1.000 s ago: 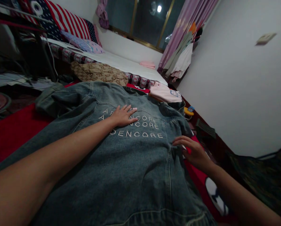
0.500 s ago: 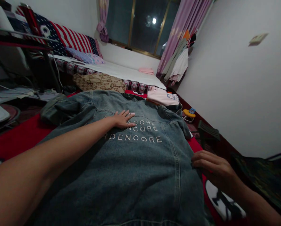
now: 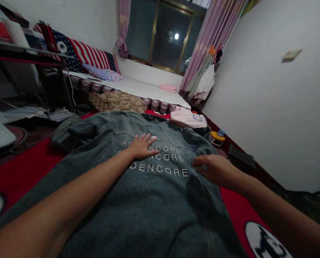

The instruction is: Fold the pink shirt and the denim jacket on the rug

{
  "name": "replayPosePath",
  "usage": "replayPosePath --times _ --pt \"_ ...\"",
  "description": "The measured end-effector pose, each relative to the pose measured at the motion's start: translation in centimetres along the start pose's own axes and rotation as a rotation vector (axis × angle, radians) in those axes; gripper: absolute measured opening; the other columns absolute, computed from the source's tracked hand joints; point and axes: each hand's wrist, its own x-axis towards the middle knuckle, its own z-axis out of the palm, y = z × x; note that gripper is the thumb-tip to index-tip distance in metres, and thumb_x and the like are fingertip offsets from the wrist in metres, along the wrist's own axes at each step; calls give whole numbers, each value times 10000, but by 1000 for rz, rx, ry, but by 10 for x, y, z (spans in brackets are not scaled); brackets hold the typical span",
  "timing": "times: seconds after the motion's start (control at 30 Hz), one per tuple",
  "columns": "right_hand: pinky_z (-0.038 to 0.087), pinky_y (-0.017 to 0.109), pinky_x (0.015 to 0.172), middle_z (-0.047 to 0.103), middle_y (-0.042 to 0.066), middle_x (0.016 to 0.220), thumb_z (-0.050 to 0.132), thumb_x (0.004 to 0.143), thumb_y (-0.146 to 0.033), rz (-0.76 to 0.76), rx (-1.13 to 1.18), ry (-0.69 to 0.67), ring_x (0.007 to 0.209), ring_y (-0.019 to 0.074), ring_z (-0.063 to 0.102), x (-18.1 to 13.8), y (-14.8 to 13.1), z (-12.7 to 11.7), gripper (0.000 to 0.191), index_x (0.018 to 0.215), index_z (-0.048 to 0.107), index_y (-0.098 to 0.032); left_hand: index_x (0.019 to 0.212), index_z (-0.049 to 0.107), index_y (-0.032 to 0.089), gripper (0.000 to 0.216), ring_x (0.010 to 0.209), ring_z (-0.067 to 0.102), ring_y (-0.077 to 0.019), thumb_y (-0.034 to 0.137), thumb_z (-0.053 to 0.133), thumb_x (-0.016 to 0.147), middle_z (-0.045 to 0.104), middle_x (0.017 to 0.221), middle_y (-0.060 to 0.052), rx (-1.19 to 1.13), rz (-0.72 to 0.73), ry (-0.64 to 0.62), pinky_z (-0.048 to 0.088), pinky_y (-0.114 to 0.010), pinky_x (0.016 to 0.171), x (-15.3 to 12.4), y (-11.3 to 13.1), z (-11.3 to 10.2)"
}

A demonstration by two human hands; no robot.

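A blue denim jacket (image 3: pixel 149 200) lies spread with its back upward, pale lettering running across it. My left hand (image 3: pixel 142 146) rests flat on the upper back, fingers spread over part of the letters. A small whitish tag (image 3: pixel 153 138) shows by its fingertips. Over the jacket's right side is my right hand (image 3: pixel 212 167), its fingers bent and slightly blurred, with a gap between thumb and fingers. No cloth shows in its grasp, and a dark shadow falls on the denim below. Whether its fingertips touch the jacket is unclear.
Under the jacket is a red cloth (image 3: pixel 25 161) with black-and-white figures. A folded pink garment (image 3: pixel 188 117) and a brown patterned cushion (image 3: pixel 117 102) lie beyond the collar. A desk (image 3: pixel 28 57) stands left; a yellow stool (image 3: pixel 217 136) is by the right wall.
My right hand has moved from the jacket's right edge inward and upward, over the fabric near the lettering. My left hand stays flat on the back. The view has tilted slightly.
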Motion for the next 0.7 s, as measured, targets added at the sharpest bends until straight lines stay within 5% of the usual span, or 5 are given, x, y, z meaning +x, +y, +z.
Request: replayPosePath --times 0.17,0.33,0.5,0.6,0.7 --pt "330 474 1111 425 92 1496 496 908 -436 -4 41 354 1361 265 408 56 29 50 535 1400 461 -228 1508 281 314 888 1460 184 -337 837 258 792 219 1590 -119 -28 -12 31 117 -595 1134 -2 0 1" --pt "407 515 1029 520 182 1402 464 927 -382 394 -6 -33 1297 330 489 100 66 72 464 1307 580 -141 1507 288 313 906 1460 180 -343 850 250 778 203 1595 -112 -48 -7 23 102 -591 1143 -2 0 -1" --pt "451 508 950 648 196 1229 570 856 -295 406 -8 -16 1140 361 609 150 17 37 419 1242 644 -148 1501 295 326 859 1458 192 -337 825 272 802 218 1593 -105 -61 -23 36 123 -592 1143 -3 1 -1" --pt "343 515 1079 573 133 1361 374 968 -379 314 94 311 1274 288 519 156 -27 58 480 1394 494 -194 1484 338 314 713 1437 257 -321 704 311 888 277 1574 -98 -74 -27 72 162 -574 1148 -3 -2 0" --pt "292 552 1107 465 92 1468 278 998 -394 279 164 304 1377 273 397 151 -48 96 482 1391 485 -207 1451 395 307 520 1398 352 -255 484 338 966 394 1519 -78 -113 -32 135 243 -504 1148 -3 -7 1"
